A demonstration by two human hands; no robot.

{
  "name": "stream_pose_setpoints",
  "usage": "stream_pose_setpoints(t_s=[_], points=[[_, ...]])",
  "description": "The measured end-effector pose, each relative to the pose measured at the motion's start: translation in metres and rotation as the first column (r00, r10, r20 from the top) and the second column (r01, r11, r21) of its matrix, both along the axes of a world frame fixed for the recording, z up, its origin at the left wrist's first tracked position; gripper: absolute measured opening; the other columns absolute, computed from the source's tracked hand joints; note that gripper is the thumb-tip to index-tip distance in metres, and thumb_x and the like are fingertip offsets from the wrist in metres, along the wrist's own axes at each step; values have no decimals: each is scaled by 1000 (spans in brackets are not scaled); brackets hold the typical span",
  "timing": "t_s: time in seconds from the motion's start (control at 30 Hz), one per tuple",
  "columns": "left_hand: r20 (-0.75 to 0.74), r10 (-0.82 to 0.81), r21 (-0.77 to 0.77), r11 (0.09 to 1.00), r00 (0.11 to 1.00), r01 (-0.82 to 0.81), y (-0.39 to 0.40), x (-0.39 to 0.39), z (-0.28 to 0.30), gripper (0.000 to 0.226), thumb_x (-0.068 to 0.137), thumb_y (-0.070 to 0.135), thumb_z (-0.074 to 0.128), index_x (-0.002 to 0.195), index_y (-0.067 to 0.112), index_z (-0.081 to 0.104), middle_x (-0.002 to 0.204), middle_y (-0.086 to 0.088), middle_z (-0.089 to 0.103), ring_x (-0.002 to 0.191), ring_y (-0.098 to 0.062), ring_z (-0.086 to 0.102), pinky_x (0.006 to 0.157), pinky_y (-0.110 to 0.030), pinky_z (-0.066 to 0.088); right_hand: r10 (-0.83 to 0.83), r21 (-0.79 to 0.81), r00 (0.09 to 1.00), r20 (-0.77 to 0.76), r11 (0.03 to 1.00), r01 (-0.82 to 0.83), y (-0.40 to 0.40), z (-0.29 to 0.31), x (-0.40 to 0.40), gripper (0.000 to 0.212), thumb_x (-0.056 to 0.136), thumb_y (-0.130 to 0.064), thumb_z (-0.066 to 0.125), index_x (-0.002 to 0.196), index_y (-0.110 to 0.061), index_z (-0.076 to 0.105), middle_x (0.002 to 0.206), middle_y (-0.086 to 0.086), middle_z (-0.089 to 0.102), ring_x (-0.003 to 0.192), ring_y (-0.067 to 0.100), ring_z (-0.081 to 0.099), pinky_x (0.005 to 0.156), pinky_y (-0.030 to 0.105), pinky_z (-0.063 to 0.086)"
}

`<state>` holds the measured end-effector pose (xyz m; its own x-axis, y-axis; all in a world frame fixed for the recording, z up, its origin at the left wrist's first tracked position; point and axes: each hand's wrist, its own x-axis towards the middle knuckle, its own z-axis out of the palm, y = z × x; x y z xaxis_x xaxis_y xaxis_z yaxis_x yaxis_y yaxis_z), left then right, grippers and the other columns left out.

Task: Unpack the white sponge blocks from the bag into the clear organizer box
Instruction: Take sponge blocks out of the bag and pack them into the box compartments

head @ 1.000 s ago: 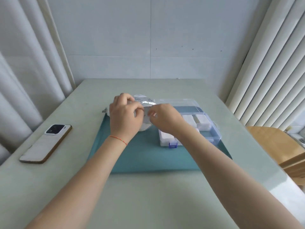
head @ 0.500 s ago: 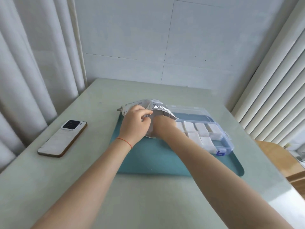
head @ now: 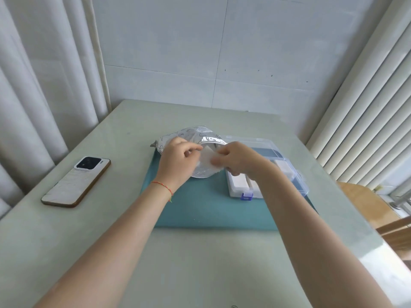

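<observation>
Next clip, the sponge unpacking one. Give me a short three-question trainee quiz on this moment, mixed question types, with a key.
1. True or false: the phone lies on the teal mat.
2. Which hand pinches the white sponge block at the foil bag mouth? A) left hand B) right hand C) neither
3. Fill in: the clear organizer box has a ____ latch at its near edge.

Key
1. False; it lies on the bare table, left of the mat.
2. B; the right hand pinches it, while the left hand holds the bag.
3. Blue.
</observation>
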<state>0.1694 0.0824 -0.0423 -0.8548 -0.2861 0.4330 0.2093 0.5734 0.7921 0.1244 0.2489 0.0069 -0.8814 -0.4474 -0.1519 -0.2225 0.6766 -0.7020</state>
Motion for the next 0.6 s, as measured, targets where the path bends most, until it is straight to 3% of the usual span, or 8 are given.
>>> stream_pose_setpoints(t_s=[0.1,0.2,0.27,0.33,0.47,0.53,0.6], points=[[2,-49,142,989,999,48,5,7,12,28,88,33,62,62,22,64,60,11,50,59,-3,45,60,-19,35,1,-334,998,55,942,17,13,1,0,18,90,-18,67,81,-2,64,54,3,37,48,17,26,48,24,24],[102,-198,344,927,975,152,13,13,24,33,91,43,66,65,21,65,54,11,57,52,-7,46,57,-19,39,53,-478,995,80,878,-8,4,1,4,23,91,-23,68,83,-1,66,59,8,48,44,15,34,44,21,28],[95,-237,463,871,967,168,16,13,26,29,92,39,64,69,24,73,59,7,63,55,-12,49,57,-21,41,92,-463,993,71,885,-49,-7,1,10,24,92,-26,66,82,-5,68,69,10,64,43,15,39,43,20,32],[66,-146,530,843,987,89,12,10,26,28,95,29,58,74,25,76,62,5,64,57,-12,52,54,-20,42,60,-385,995,77,923,-25,-13,0,13,31,93,-32,65,90,-2,71,78,6,73,43,15,45,44,20,36],[112,85,601,788,990,-135,-16,7,17,28,94,19,52,72,14,69,64,-3,64,50,-15,54,49,-22,44,-123,-291,986,116,945,152,-12,-12,-1,21,93,-13,59,104,-1,71,82,4,74,45,14,58,44,21,45],[190,150,580,780,970,-234,-28,5,7,27,91,19,52,67,16,65,64,-3,63,54,-20,55,55,-27,44,-169,-278,968,184,936,216,-14,-18,-5,26,92,-3,52,112,1,67,80,9,71,47,15,63,46,22,51],[270,178,561,770,946,-304,-33,3,-3,25,90,21,52,67,19,62,67,-1,61,64,-23,54,63,-32,46,-170,-248,951,259,940,235,-25,-22,-4,30,92,2,49,119,2,61,65,11,67,44,15,63,50,22,55]])
